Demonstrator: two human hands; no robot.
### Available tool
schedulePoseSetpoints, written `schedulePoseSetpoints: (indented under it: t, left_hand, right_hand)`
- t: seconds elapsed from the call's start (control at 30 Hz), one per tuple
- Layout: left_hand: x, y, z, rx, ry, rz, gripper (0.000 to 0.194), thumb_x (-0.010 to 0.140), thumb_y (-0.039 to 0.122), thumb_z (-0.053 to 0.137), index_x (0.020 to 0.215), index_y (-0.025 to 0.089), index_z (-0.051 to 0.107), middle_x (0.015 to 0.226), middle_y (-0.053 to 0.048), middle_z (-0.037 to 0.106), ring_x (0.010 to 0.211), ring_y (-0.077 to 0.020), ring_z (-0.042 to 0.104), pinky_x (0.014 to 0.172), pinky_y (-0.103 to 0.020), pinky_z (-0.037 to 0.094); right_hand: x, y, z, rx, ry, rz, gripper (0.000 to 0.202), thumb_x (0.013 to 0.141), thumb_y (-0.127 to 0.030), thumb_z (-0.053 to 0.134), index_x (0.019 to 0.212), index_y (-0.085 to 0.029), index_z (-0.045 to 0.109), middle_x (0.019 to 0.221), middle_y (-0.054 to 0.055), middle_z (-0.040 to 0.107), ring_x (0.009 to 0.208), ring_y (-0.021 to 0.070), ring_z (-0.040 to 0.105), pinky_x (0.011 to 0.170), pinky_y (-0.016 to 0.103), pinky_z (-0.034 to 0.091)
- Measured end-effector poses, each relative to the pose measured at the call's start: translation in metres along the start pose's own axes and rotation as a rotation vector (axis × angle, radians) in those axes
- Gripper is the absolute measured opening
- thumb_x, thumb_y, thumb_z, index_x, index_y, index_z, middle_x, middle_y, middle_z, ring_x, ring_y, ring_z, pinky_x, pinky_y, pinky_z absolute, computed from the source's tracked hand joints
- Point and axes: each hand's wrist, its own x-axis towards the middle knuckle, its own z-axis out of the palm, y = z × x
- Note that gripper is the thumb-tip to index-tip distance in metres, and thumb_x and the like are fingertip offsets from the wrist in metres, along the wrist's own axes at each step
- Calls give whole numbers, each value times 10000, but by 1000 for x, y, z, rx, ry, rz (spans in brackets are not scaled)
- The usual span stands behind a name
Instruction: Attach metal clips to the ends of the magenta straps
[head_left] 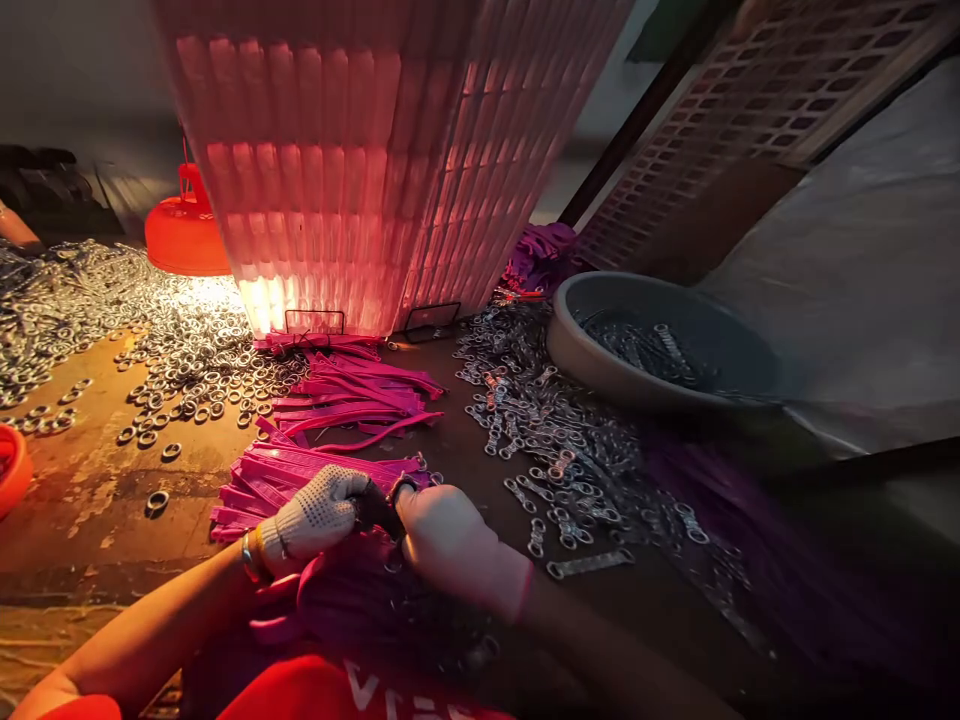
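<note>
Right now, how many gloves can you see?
2: a dotted glove on the left hand, and a pale glove on the right hand. Another person's arm shows at far left; any glove there is hidden.

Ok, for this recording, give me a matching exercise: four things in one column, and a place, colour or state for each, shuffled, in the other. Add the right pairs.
Things:
1. Lamp
2. Basin
3. Pink strips
4. Left hand

Descriptions:
A. Grey, on the right side, with metal pieces inside
B. In a dotted glove, with a band at the wrist
C. Red, hanging over a heap of rings
D. Lying on the table, in front of the plastic panels

Pairs: 1-C, 2-A, 3-D, 4-B
</note>
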Motion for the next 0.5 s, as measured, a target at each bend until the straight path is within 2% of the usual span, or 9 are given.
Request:
schedulePoseSetpoints:
  t: [0.13, 0.23, 0.33, 0.4, 0.5]
  left_hand:
    - [3, 4, 3, -20, 16, -77, 192, 632, 129, 433, 665, 128, 622, 591, 21, 543, 533, -78, 434, 508, -184, 332]
    - [3, 16, -7, -32, -29, -154, 175, 692, 180, 475, 707, 129, 642, 590, 18, 531, 504, -76, 414, 465, -180, 311]
    - [-2, 39, -41, 18, -196, -169, 127, 673, 189, 583, 700, 119, 686, 650, -30, 615, 535, -96, 476, 468, -181, 349]
    - [-8, 54, -71, 165, -228, -219, 103, 709, 201, 644, 674, 125, 704, 597, -37, 605, 491, -92, 449, 431, -177, 307]
    - [-13, 63, -104, 305, -233, -251, 134, 745, 256, 697, 689, 143, 742, 623, -57, 644, 525, -117, 505, 466, -184, 380]
  right_hand:
    - [0, 2, 6, -82, 1, -76, 193, 823, -145, 487, 960, -112, 619, 768, 143, 707, 685, 259, 674, 512, 310, 232]
    - [0, 6, 7, -79, 74, -76, 160, 823, -155, 506, 929, -113, 617, 749, 135, 700, 643, 238, 651, 517, 303, 226]
    - [-5, 11, 7, -16, 223, -50, 137, 820, -208, 538, 897, -120, 610, 718, 115, 688, 609, 211, 620, 533, 303, 230]
    - [-12, 13, 8, 36, 280, 17, 139, 825, -215, 530, 887, -123, 614, 706, 103, 681, 611, 200, 610, 550, 304, 248]
    - [-24, 11, 10, 99, 229, 96, 147, 812, -178, 524, 900, -135, 634, 725, 91, 684, 651, 199, 615, 582, 304, 291]
